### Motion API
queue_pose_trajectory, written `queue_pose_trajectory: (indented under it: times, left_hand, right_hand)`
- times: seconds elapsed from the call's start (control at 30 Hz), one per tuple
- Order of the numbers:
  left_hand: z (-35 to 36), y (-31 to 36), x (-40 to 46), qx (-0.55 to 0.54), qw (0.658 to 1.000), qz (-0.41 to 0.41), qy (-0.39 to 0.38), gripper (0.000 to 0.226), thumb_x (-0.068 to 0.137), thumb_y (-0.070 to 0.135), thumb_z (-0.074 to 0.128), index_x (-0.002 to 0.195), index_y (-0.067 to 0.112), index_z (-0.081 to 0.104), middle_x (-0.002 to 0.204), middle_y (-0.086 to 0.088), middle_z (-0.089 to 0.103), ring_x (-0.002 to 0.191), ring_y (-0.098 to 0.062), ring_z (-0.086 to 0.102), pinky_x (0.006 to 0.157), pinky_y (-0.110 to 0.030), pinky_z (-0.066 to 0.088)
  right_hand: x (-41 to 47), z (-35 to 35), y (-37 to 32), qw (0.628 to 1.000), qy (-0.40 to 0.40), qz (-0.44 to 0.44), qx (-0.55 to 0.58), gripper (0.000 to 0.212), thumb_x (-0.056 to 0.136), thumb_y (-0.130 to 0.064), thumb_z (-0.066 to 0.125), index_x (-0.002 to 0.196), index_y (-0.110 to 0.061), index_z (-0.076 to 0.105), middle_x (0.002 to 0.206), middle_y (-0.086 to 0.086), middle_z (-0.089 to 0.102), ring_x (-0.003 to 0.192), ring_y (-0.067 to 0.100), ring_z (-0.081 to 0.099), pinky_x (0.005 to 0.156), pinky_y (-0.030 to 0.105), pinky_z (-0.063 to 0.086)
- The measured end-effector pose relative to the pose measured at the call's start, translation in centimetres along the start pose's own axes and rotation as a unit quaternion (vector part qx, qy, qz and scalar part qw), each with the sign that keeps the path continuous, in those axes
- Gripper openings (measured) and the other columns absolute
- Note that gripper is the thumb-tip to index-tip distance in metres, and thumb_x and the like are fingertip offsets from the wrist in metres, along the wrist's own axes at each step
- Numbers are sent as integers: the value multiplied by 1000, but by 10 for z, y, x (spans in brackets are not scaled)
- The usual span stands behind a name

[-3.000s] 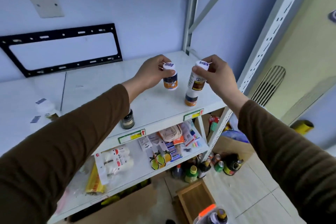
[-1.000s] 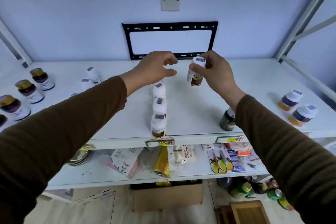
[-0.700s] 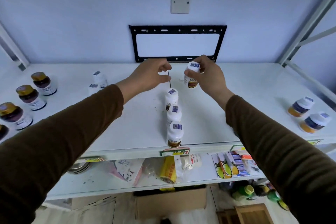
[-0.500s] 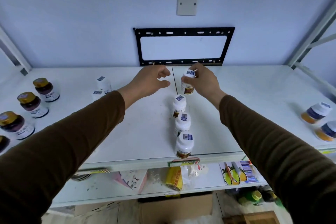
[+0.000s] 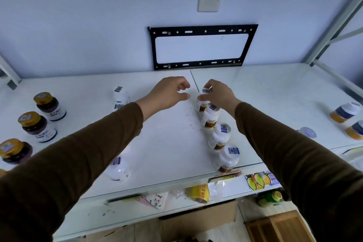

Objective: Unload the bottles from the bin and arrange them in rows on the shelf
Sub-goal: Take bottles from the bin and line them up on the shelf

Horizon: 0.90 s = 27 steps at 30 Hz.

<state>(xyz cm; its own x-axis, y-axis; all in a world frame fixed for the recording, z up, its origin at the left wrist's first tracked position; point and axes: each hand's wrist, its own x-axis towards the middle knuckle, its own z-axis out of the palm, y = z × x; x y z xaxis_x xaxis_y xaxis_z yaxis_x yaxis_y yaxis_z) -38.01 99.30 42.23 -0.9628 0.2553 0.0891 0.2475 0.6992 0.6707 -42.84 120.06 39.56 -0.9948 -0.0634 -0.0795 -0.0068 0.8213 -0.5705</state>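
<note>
My right hand (image 5: 218,95) grips a small white bottle (image 5: 200,103) by its cap, at the far end of a row of three like bottles (image 5: 219,138) that runs toward the front edge of the white shelf (image 5: 167,143). The held bottle stands upright, at or just above the shelf surface. My left hand (image 5: 170,92) hovers beside it to the left, fingers loosely curled, holding nothing. The bin is out of view.
Dark jars with yellow lids (image 5: 37,125) line the shelf's left side. White bottles (image 5: 120,96) stand left of centre, partly behind my left arm. Orange-and-blue bottles (image 5: 344,112) stand at the right. A black wall bracket (image 5: 202,47) hangs behind. A lower shelf holds packets.
My right hand carried the white bottle from the shelf's right end to the row in the middle and lowered it at the row's far end. My left hand let go of its bottle.
</note>
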Motion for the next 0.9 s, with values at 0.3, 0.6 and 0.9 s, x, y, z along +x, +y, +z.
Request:
queue_pose_trajectory:
  times: [0.3, 0.6, 0.9]
  left_hand:
    - [-4, -2, -4, -12, 1000, 19, -21, 32, 87, 29, 73, 117, 20, 65, 118, 1, 66, 107, -15, 61, 92, -29, 50]
    - [-3, 20, -2, -16, 998, 54, -23, 30, 87, 32, 73, 115, 24, 65, 120, 5, 64, 111, -12, 60, 93, -30, 50]
    - [25, 100, -4, -25, 989, 142, -30, 31, 85, 38, 73, 114, 30, 65, 119, 12, 64, 110, -7, 58, 94, -30, 49]
  right_hand:
    - [-7, -1, -11, 1000, 3, 26, -13, 46, 74, -42, 82, 104, -24, 52, 90, -4, 59, 68, 17, 63, 48, 23, 45]
    - [-55, -41, 0, 994, 100, -16, -28, 59, 79, -54, 73, 125, -22, 55, 126, -2, 61, 98, 16, 56, 68, 26, 42]
    - [-166, -97, 41, 979, 205, 5, 10, 45, 84, -43, 73, 122, -26, 58, 119, -8, 63, 108, 12, 57, 81, 26, 39]
